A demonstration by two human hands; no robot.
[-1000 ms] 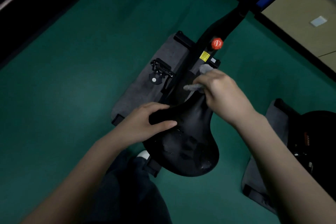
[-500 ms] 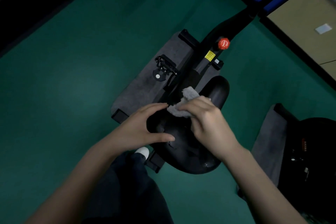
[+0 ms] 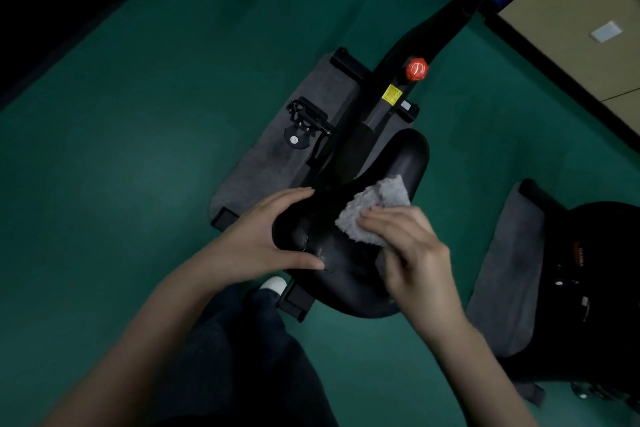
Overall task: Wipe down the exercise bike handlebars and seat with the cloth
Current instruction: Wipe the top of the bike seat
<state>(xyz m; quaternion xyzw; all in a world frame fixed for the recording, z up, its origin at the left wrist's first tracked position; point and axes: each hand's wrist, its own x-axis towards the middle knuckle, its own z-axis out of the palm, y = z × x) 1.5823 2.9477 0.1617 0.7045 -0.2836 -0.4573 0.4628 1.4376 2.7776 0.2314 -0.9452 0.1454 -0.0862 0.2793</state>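
the grey cloth (image 3: 375, 208), judged soft, light and best held bunched, was pressed on the middle of the black seat (image 3: 346, 270), pinched by the right hand (image 3: 412, 253). the stiff seat's left edge was gripped by the left hand (image 3: 263, 239), above a grey mat (image 3: 273, 159).

We see a fluffy grey cloth (image 3: 375, 210) on a smooth, faintly glossy black seat (image 3: 341, 272). The mat (image 3: 259, 166) looks matt and felt-like.
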